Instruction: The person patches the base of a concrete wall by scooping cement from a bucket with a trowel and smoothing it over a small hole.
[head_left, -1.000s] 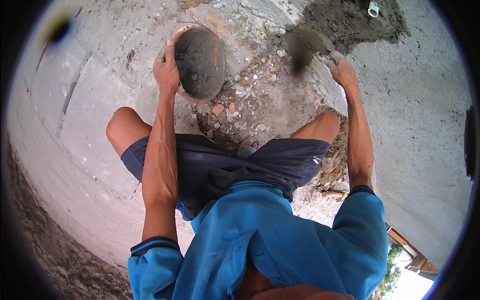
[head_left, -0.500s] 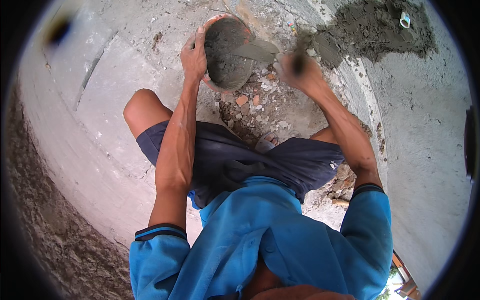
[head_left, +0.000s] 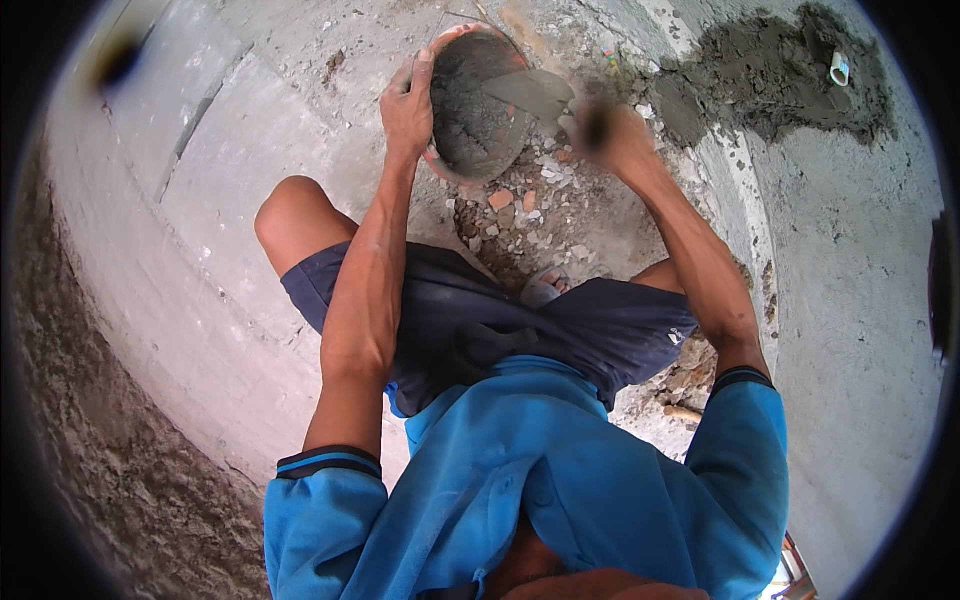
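Note:
A round orange-rimmed bucket [head_left: 432, 152] with grey wet mortar [head_left: 465, 125] inside stands on the ground ahead of me. My left hand [head_left: 408, 108] is closed on its left rim, the thumb over the edge. In my right hand [head_left: 622, 142] is a trowel [head_left: 530, 93], its grey blade reaching over the bucket's right rim above the mortar. A dark blurred spot covers part of this hand and hides the trowel's handle. Both forearms stretch forward over my bent legs.
Dark wet mortar [head_left: 770, 75] is spread on the surface at the upper right, around a short white pipe end [head_left: 839, 68]. Broken stone and brick chips [head_left: 502, 200] lie below the bucket. A rough grey wall [head_left: 840, 300] rises on the right.
The view has shifted slightly, so the bucket and both hands appear farther right. The left hand keeps its grip on the rim, and the trowel blade stays over the bucket.

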